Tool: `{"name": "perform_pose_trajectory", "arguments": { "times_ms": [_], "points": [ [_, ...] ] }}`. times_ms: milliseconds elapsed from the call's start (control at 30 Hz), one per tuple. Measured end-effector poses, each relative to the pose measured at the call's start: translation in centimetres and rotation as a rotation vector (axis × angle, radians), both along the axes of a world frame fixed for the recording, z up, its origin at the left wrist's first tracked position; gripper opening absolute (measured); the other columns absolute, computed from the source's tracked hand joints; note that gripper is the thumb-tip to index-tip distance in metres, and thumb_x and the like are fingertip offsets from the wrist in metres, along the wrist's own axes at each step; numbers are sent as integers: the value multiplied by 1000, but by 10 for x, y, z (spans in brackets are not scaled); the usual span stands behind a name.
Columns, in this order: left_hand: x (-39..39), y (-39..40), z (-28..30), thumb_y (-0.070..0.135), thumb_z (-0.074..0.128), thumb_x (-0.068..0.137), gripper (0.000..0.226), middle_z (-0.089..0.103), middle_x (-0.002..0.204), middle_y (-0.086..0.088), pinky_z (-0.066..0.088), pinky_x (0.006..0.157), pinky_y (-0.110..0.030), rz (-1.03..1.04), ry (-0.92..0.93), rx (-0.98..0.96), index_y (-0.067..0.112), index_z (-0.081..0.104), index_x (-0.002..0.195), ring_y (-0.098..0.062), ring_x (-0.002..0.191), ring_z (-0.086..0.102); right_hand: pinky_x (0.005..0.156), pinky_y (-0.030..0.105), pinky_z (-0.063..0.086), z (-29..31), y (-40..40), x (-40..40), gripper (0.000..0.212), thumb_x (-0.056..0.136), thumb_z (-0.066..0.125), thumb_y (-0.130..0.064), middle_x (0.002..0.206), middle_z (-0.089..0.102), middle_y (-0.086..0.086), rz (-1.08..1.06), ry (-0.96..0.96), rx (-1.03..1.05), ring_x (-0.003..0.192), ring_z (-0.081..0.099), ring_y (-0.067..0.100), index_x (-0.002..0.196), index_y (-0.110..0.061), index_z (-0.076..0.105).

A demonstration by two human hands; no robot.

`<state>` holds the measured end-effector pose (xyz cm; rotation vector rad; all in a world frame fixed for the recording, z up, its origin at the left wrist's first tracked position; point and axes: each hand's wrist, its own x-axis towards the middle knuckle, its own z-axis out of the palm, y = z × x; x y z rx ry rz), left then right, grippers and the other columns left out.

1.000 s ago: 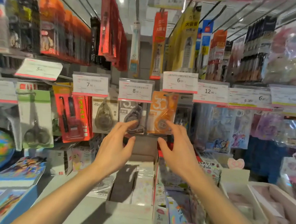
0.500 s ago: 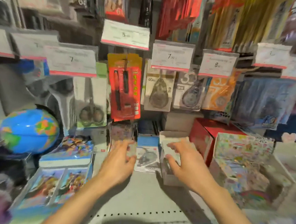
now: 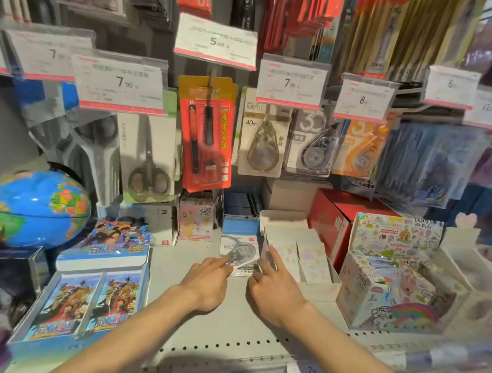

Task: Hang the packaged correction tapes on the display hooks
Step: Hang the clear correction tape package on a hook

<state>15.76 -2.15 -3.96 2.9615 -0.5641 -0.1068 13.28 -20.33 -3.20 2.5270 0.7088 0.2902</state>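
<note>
Left hand (image 3: pixel 207 282) and right hand (image 3: pixel 272 287), fingers extended, touch a packaged correction tape (image 3: pixel 239 254) lying flat between them on the shelf (image 3: pixel 229 325); best pinch its edges firmly before lifting.

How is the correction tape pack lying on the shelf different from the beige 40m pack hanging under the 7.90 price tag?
The pack on the shelf lies flat between both hands, fingertips at its edges; the 40m pack hangs upright on a hook, untouched. The shelf pack has a white card with a clear dispenser; the 40m pack has a beige card with a brownish dispenser. Both are carded correction tapes.
</note>
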Motion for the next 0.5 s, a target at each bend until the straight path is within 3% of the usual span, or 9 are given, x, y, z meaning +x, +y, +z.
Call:
{"name": "perform_pose_trajectory", "arguments": {
  "times_ms": [100,200,333,500],
  "points": [
    [-3,7,-1,14,34,100,40,24,165,1,33,115,-45,-17,-21,-5,19,53,134,-29,144,30,120,60,-5,11,1,-5,37,89,45,-11,110,71,18,37,18,42,124,51,38,116,0,67],
    [-12,18,-3,17,35,100,41,34,160,5,34,115,-41,-36,-21,-96,23,53,136,-26,141,37,120,51,-8,15,-6,-15,31,88,45,-12,106,72,9,114,41,101,122,52,32,109,-9,68],
    [-29,32,-2,26,42,100,37,56,139,9,39,109,-32,-29,-31,-211,27,54,135,-18,129,50,122,43,14,8,-21,-27,30,95,36,-25,102,71,-1,213,118,197,110,59,23,99,-20,64],
    [-43,32,4,40,54,95,31,63,113,15,43,84,-21,72,-46,-353,31,58,124,-7,98,60,102,30,36,9,-29,-43,22,91,39,-25,95,69,-4,270,201,307,95,57,18,92,-24,62]
  ]
}}
